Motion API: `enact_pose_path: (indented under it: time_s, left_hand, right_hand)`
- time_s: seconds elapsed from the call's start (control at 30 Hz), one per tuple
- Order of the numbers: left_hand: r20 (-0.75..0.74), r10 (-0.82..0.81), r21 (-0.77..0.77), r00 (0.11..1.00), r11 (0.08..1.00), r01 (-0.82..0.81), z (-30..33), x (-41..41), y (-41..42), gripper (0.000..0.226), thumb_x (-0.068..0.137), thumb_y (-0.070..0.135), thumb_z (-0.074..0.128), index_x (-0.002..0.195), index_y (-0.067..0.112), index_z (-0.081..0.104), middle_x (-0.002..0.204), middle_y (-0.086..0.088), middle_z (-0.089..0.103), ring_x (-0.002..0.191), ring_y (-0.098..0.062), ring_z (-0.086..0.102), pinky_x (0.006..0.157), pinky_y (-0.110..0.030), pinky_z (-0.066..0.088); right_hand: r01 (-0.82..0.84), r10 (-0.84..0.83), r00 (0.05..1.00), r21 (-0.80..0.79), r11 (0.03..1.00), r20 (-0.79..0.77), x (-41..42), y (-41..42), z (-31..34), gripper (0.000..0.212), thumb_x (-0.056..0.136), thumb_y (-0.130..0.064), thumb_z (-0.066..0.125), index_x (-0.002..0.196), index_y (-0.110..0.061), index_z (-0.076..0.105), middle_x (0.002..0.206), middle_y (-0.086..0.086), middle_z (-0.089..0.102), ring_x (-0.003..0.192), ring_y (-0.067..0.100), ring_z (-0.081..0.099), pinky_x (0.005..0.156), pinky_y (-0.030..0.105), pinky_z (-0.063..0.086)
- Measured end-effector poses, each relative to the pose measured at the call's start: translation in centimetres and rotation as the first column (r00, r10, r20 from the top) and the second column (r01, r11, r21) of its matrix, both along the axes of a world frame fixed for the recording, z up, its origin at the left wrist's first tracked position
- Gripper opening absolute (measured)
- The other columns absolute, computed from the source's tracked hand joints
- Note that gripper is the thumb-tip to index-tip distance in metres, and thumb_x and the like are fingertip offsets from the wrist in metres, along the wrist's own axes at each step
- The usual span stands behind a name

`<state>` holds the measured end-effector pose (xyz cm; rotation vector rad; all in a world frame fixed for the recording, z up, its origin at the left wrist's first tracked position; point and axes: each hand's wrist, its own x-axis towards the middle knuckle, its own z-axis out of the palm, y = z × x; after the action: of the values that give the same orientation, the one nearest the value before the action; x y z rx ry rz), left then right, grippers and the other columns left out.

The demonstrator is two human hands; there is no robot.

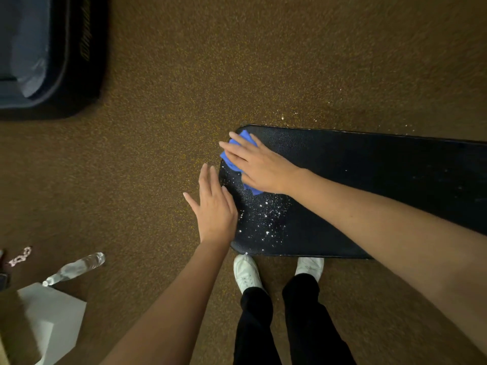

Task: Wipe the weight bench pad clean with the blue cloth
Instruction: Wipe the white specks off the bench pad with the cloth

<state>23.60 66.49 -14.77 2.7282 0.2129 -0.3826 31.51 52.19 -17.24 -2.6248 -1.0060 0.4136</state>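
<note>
The blue cloth [237, 164] is bunched up at the left end of the black weight bench pad [369, 175], right by the rounded corner, and most of it is hidden under the right hand [259, 167]. That hand lies flat on top of it, fingers stretched out and a bit spread, pressing the cloth down onto the pad rather than pinching it. Bits of blue poke out past the fingertips and below the palm.

Just below the cloth, the near part of the pad is covered in little shiny droplets [266, 219], mostly clustered toward the left end. The rest of the pad running off to the right looks dark and mostly dry.

The left hand [214, 206] sits at the pad's left edge, open, fingers loosely spread and holding nothing, with the pinky side touching or nearly touching the edge; hard to say which.

Below the pad there are two white sneakers [246, 272] and black trousers [290, 325] on a speckled brown floor [263, 61]. Off to the lower left a clear plastic water bottle [76, 268] lies by a white box [52, 312], and a dark bin [50, 54] with a liner is at the upper left.
</note>
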Motion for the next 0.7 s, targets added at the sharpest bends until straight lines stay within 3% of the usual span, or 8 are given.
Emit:
enact_pose_path:
  time_s: [0.07, 0.2, 0.37, 0.5, 0.6, 0.7]
  left_hand:
    - [0.013, 0.004, -0.003, 1.000, 1.000, -0.004, 0.3, 0.2, 0.2, 0.053, 0.094, 0.023, 0.018, 0.145, 0.008, 0.019, 0.154, -0.004, 0.013, 0.140, -0.017, 0.017, 0.109, -0.061, 0.005]
    - [0.053, -0.016, -0.004, 0.998, 1.000, 0.016, 0.1, 0.3, 0.1, 0.060, 0.091, 0.033, 0.009, 0.145, 0.009, 0.019, 0.153, -0.005, 0.015, 0.140, -0.018, 0.017, 0.111, -0.058, 0.007]
    - [0.102, -0.023, -0.062, 0.995, 0.998, 0.030, 0.3, 0.5, -0.6, 0.066, 0.087, 0.035, 0.007, 0.144, 0.004, 0.021, 0.152, -0.010, 0.020, 0.141, -0.023, 0.015, 0.113, -0.048, 0.008]
    - [0.114, -0.069, -0.127, 0.991, 0.988, 0.084, 0.4, 2.1, -2.3, 0.067, 0.088, 0.035, 0.007, 0.143, 0.001, 0.021, 0.153, -0.014, 0.019, 0.142, -0.025, 0.011, 0.115, -0.042, 0.006]
    - [0.105, -0.147, -0.042, 0.984, 0.987, 0.152, -0.2, 3.9, -4.6, 0.065, 0.090, 0.036, 0.011, 0.141, 0.000, 0.027, 0.152, -0.020, 0.019, 0.141, -0.030, 0.014, 0.114, -0.045, 0.011]
    - [0.039, -0.120, 0.148, 0.992, 0.982, 0.113, -1.5, 5.1, -7.1, 0.066, 0.092, 0.043, 0.021, 0.143, 0.001, 0.024, 0.152, -0.024, 0.011, 0.141, -0.036, 0.010, 0.113, -0.049, 0.013]
  right_hand:
    - [0.018, -0.017, 1.000, -0.029, 0.999, 0.022, 0.5, -1.1, 0.2, 0.065, 0.091, -0.021, 0.048, 0.146, -0.003, 0.020, 0.157, 0.008, 0.009, 0.145, 0.027, -0.001, 0.116, 0.047, 0.003]
    - [0.300, -0.300, 0.953, -0.002, 0.954, -0.041, 2.2, -0.2, 0.6, 0.060, 0.094, -0.020, 0.045, 0.145, -0.001, 0.022, 0.157, 0.007, 0.011, 0.145, 0.028, -0.001, 0.115, 0.048, 0.001]
    - [0.109, -0.092, 0.983, 0.103, 0.989, -0.156, 0.3, 0.6, 0.9, 0.059, 0.094, -0.026, 0.043, 0.147, -0.009, 0.023, 0.158, 0.001, 0.008, 0.145, 0.022, -0.003, 0.116, 0.051, 0.003]
    - [0.352, -0.321, 0.933, 0.219, 0.910, -0.163, -0.6, -3.9, 1.9, 0.055, 0.092, -0.015, 0.043, 0.146, -0.016, 0.028, 0.158, -0.004, 0.008, 0.145, 0.022, -0.004, 0.112, 0.056, 0.004]
    - [0.491, -0.478, 0.869, 0.112, 0.864, -0.126, -2.2, -7.6, 1.8, 0.058, 0.091, -0.006, 0.042, 0.147, -0.014, 0.027, 0.158, -0.002, 0.009, 0.145, 0.025, -0.002, 0.113, 0.059, 0.008]
    - [0.512, -0.506, 0.856, 0.031, 0.858, -0.108, -4.0, -9.3, 1.2, 0.056, 0.093, -0.012, 0.043, 0.147, -0.012, 0.025, 0.158, 0.003, 0.010, 0.145, 0.028, 0.000, 0.114, 0.058, 0.008]
